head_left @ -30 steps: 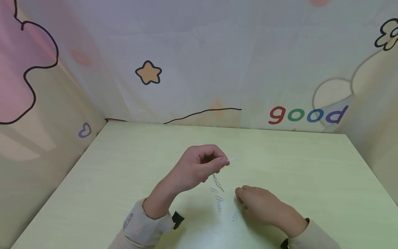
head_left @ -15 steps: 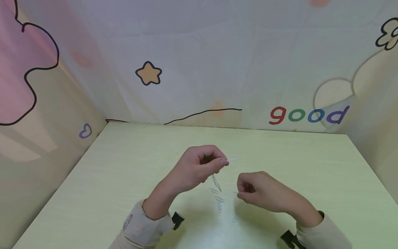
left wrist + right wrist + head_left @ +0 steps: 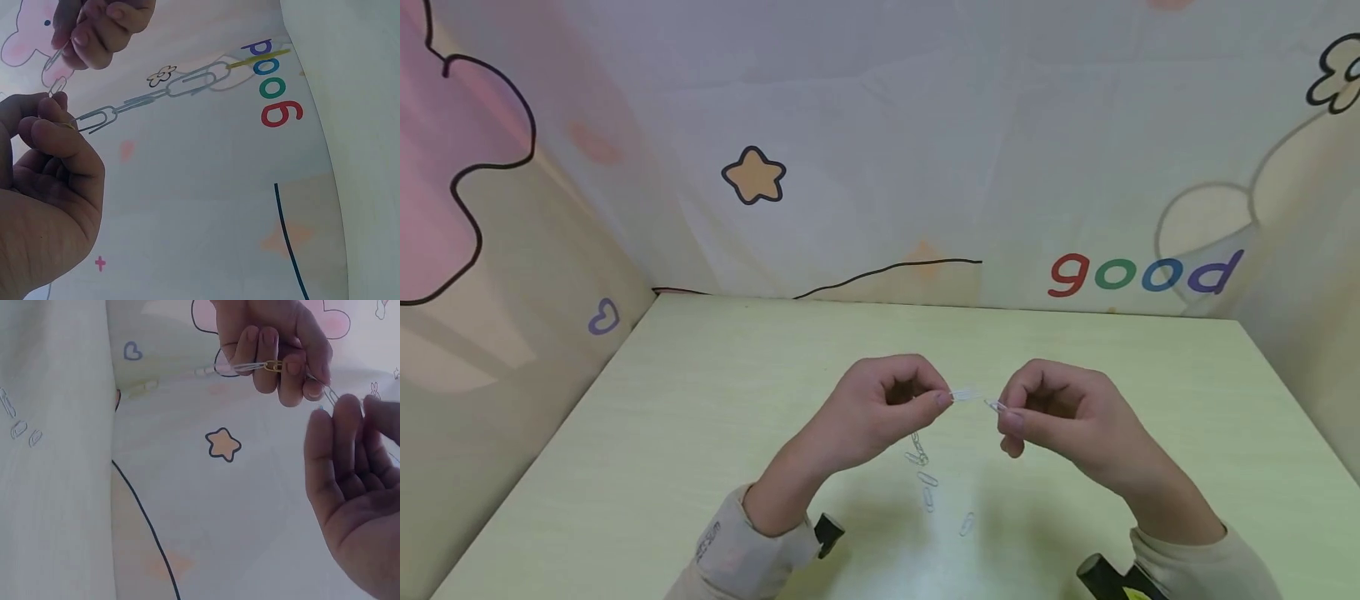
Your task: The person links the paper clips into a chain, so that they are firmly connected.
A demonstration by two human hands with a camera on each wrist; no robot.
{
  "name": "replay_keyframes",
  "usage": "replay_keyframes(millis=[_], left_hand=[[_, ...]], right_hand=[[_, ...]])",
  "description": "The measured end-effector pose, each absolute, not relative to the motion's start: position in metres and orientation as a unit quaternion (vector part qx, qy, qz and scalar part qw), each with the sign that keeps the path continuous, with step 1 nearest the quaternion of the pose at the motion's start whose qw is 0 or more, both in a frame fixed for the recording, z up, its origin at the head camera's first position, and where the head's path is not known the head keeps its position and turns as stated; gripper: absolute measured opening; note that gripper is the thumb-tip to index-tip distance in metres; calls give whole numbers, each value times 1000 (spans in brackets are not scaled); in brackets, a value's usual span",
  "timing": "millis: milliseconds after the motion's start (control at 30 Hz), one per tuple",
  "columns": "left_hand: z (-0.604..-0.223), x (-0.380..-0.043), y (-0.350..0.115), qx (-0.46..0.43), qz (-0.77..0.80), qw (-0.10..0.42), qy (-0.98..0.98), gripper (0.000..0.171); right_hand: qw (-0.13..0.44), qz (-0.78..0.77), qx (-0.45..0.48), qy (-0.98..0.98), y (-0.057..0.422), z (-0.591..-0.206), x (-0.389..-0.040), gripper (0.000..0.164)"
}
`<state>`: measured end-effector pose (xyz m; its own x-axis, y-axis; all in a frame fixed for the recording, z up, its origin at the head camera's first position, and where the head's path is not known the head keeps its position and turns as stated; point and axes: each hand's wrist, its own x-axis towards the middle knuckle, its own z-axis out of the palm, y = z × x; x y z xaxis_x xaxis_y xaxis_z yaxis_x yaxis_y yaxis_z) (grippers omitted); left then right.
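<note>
My left hand (image 3: 876, 412) pinches the end paper clip (image 3: 964, 395) of a chain between thumb and fingertips. From under that hand hangs the chain of linked paper clips (image 3: 197, 81), mostly silver, with a yellow clip (image 3: 259, 58) at its far end in the left wrist view. To the right, at nearly the same height, my right hand (image 3: 1067, 417) pinches a single silver paper clip (image 3: 995, 406) by one end. Its free end points at the left hand's clip; a small gap shows between them in the head view.
Several loose paper clips lie on the pale table below the hands, among them one clip (image 3: 928, 479) near the chain and another clip (image 3: 967, 524) closer to me. A printed cloth backdrop (image 3: 850, 208) rises behind the table (image 3: 722, 358) and at both sides.
My right hand has picked up a paper clip from the table and risen, bringing it up beside the left hand's clip. The left hand has barely moved; its chain still hangs.
</note>
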<state>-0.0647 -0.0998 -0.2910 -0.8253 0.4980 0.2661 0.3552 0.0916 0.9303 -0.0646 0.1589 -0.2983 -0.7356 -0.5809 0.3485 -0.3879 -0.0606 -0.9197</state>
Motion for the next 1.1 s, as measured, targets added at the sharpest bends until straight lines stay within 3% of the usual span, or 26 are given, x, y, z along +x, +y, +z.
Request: replay_keyframes(millis=[1100], left_hand=[[-290, -64, -101, 306, 600, 42, 738, 9]], right_hand=[[14, -641, -338, 689, 145, -303, -60, 16]])
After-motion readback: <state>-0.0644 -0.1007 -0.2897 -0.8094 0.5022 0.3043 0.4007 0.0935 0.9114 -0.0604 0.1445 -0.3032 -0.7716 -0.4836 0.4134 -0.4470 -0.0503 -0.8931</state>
